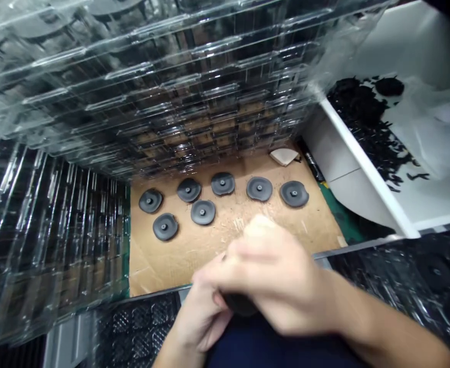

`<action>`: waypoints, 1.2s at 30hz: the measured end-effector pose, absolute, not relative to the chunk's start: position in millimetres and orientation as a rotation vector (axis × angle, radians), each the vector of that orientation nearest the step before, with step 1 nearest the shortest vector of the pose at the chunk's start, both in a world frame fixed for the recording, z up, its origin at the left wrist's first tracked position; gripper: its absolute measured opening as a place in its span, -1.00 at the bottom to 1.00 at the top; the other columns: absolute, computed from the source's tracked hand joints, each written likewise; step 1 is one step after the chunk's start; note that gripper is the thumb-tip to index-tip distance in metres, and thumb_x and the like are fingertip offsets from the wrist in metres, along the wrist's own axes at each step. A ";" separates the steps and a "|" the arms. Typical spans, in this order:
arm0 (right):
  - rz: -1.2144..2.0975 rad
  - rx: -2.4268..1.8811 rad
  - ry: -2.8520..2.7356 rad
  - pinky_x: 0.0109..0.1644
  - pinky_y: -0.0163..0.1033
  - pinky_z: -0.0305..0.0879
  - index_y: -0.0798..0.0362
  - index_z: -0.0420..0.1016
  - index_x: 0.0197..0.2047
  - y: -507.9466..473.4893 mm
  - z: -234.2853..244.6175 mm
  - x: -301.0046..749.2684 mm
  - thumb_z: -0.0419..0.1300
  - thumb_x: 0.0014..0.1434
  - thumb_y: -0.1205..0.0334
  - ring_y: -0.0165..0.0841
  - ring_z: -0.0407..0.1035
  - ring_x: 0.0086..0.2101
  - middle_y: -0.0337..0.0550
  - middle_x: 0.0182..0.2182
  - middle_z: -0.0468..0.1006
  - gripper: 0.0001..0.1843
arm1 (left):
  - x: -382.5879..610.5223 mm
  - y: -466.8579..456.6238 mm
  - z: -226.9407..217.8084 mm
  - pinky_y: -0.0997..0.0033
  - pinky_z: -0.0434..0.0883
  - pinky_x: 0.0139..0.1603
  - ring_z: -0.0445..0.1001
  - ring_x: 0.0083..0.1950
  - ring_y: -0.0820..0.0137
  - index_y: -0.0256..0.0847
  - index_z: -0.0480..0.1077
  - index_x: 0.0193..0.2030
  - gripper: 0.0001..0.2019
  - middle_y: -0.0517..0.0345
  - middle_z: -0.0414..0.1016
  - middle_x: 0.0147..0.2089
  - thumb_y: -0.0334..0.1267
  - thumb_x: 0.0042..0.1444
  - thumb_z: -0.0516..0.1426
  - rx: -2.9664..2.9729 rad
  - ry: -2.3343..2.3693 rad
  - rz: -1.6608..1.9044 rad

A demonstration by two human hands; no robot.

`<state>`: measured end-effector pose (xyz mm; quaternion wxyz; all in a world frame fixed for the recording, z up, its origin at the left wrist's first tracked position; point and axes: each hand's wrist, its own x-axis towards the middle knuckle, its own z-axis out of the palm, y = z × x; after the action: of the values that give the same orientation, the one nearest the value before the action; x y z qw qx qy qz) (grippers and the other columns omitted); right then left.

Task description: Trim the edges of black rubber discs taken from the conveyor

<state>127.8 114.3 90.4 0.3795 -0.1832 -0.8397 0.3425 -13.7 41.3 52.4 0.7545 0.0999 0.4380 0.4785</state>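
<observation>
Both hands are close together in front of me, over the near edge of the cardboard sheet (156, 271). My left hand (205, 301) is closed around a black rounded part (241, 303), mostly hidden by the fingers. Above and against it, my right hand (274, 271) is closed and smeared by motion; what its fingers grip cannot be made out. On the cardboard beyond lie several dark grey discs, each with a small raised hub, such as one disc (202, 213) in the middle and another disc (294, 194) at the right.
Stacked clear plastic trays (163, 76) rise behind and a further stack (52, 220) stands at left. To the right, a white bin (374, 179) holds black scraps (363, 112). A small white wedge-shaped piece (284, 156) lies at the cardboard's back. Black moulded trays (140, 327) are below.
</observation>
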 end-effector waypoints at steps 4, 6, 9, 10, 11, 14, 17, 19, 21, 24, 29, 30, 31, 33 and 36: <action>1.087 -1.086 -1.959 -0.29 -0.38 0.34 0.04 0.51 -0.09 130.1 53.8 143.9 0.09 0.24 0.30 -0.44 0.43 -0.31 -0.22 -0.20 0.56 -0.78 | -14.8 42.4 63.3 0.41 0.43 -0.01 0.55 -0.08 0.26 -0.13 0.52 -0.10 -0.54 0.08 0.57 -0.04 -0.17 -0.23 0.37 0.179 0.758 1.080; 1.064 -1.217 -2.023 -0.31 -0.36 0.38 0.02 0.52 -0.10 127.1 25.7 150.4 0.08 0.23 0.28 -0.40 0.45 -0.32 -0.20 -0.24 0.57 -0.77 | -16.7 41.6 64.2 0.41 0.41 0.03 0.54 -0.05 0.26 -0.09 0.51 -0.08 -0.54 0.09 0.55 0.01 -0.19 -0.21 0.37 0.143 0.742 1.098; 0.912 -1.312 -2.078 -0.18 -0.13 0.40 0.07 0.50 0.00 106.8 -16.4 154.3 0.05 0.23 0.27 -0.23 0.42 -0.21 0.02 -0.16 0.51 -0.68 | -19.7 41.5 58.5 0.40 0.43 0.02 0.53 -0.03 0.23 -0.12 0.49 -0.05 -0.50 0.05 0.54 0.01 -0.14 -0.23 0.36 0.124 0.759 1.107; 0.850 -1.341 -2.086 -0.13 -0.04 0.37 0.08 0.47 0.04 98.6 -27.6 154.8 0.04 0.23 0.26 -0.17 0.39 -0.17 0.09 -0.09 0.46 -0.65 | -20.5 41.9 55.8 0.39 0.44 0.01 0.52 -0.02 0.22 -0.13 0.48 -0.04 -0.48 0.04 0.54 0.01 -0.11 -0.23 0.35 0.112 0.757 1.115; 0.797 -1.358 -2.099 -0.09 0.04 0.34 0.07 0.45 0.07 91.4 -36.8 155.1 0.06 0.22 0.24 -0.13 0.36 -0.15 0.12 -0.02 0.41 -0.63 | -21.3 42.4 53.3 0.37 0.45 0.01 0.52 -0.02 0.21 -0.14 0.48 -0.03 -0.46 0.02 0.54 0.00 -0.09 -0.24 0.34 0.099 0.754 1.128; 0.700 -1.356 -2.150 -0.08 0.10 0.30 0.00 0.41 0.11 82.6 -52.6 155.6 0.12 0.19 0.21 -0.16 0.31 -0.22 0.10 0.05 0.36 -0.59 | -23.0 44.6 48.4 0.36 0.47 -0.02 0.54 -0.04 0.21 -0.16 0.47 -0.02 -0.45 0.01 0.56 -0.04 -0.04 -0.22 0.32 0.041 0.765 1.168; 0.622 -1.370 -2.128 -0.13 0.04 0.33 0.06 0.47 0.04 93.7 -55.4 153.6 0.04 0.23 0.21 -0.23 0.31 -0.30 0.14 0.01 0.36 -0.65 | -23.4 46.1 47.2 0.35 0.49 -0.04 0.52 -0.02 0.19 -0.14 0.42 0.05 -0.39 0.03 0.58 -0.09 -0.07 -0.21 0.33 -0.052 0.829 1.236; 0.601 -1.372 -2.093 -0.14 -0.02 0.35 0.10 0.50 -0.04 102.3 -51.9 149.9 -0.03 0.27 0.22 -0.22 0.34 -0.28 0.12 -0.10 0.40 -0.66 | -23.1 46.0 47.2 0.32 0.50 -0.04 0.52 -0.01 0.17 -0.14 0.37 0.11 -0.33 0.02 0.59 -0.10 -0.11 -0.23 0.35 -0.118 0.887 1.293; 0.631 -1.348 -2.077 -0.14 -0.09 0.37 0.09 0.47 -0.02 103.6 -45.9 144.6 -0.03 0.28 0.22 -0.22 0.38 -0.23 0.05 -0.17 0.44 -0.67 | -23.2 45.0 47.1 0.30 0.50 -0.04 0.52 -0.01 0.17 -0.14 0.35 0.13 -0.30 0.01 0.58 -0.09 -0.14 -0.25 0.36 -0.157 0.925 1.342; 0.752 -1.248 -2.109 -0.21 -0.24 0.39 0.06 0.41 0.03 92.5 -37.9 136.8 0.02 0.28 0.23 -0.31 0.42 -0.28 -0.07 -0.27 0.51 -0.70 | -25.3 42.8 45.9 0.27 0.49 0.00 0.51 0.00 0.18 -0.10 0.35 0.12 -0.33 0.01 0.55 -0.02 -0.17 -0.22 0.35 -0.135 0.930 1.390; 0.893 -1.151 -2.122 -0.23 -0.29 0.39 0.03 0.46 -0.10 87.3 -11.2 128.7 0.04 0.27 0.28 -0.35 0.45 -0.30 -0.15 -0.32 0.55 -0.79 | -27.6 41.3 44.7 0.27 0.46 0.03 0.47 0.05 0.19 -0.10 0.40 0.07 -0.42 0.01 0.50 0.04 -0.14 -0.17 0.33 -0.020 0.995 1.417; 0.895 -1.163 -2.085 -0.20 -0.29 0.39 0.03 0.44 -0.07 90.0 1.2 126.7 0.04 0.28 0.27 -0.35 0.45 -0.25 -0.15 -0.26 0.55 -0.79 | -26.3 41.3 45.3 0.31 0.46 0.02 0.46 0.05 0.20 -0.14 0.42 0.04 -0.44 0.00 0.50 0.04 -0.13 -0.17 0.33 0.015 1.008 1.419; 0.897 -1.161 -2.044 -0.16 -0.30 0.38 0.03 0.41 -0.04 92.5 15.7 124.1 0.04 0.28 0.27 -0.36 0.44 -0.20 -0.14 -0.20 0.54 -0.78 | -24.4 41.3 46.3 0.35 0.46 0.01 0.46 0.05 0.21 -0.17 0.44 0.01 -0.45 -0.01 0.50 0.03 -0.12 -0.19 0.34 0.056 1.010 1.424; 0.901 -1.063 -1.947 -0.10 -0.33 0.35 0.04 0.39 -0.01 94.4 47.5 117.5 0.04 0.28 0.29 -0.39 0.41 -0.15 -0.14 -0.14 0.50 -0.77 | -19.7 40.9 48.7 0.44 0.45 -0.02 0.46 0.04 0.24 -0.19 0.45 0.00 -0.44 0.00 0.51 0.01 -0.14 -0.21 0.36 0.128 0.986 1.399; 0.921 -0.833 -1.946 -0.15 -0.34 0.35 0.16 0.41 -0.03 89.6 85.4 107.7 0.01 0.25 0.41 -0.41 0.39 -0.26 -0.10 -0.27 0.49 -0.74 | -15.9 38.9 51.1 0.45 0.45 -0.04 0.48 -0.02 0.29 -0.12 0.39 0.08 -0.41 0.07 0.55 -0.08 -0.19 -0.17 0.35 0.147 0.928 1.289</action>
<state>107.7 89.6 85.4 0.4046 -0.3300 -0.7709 0.3650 -15.9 38.9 51.1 0.6985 0.0658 0.4162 0.5784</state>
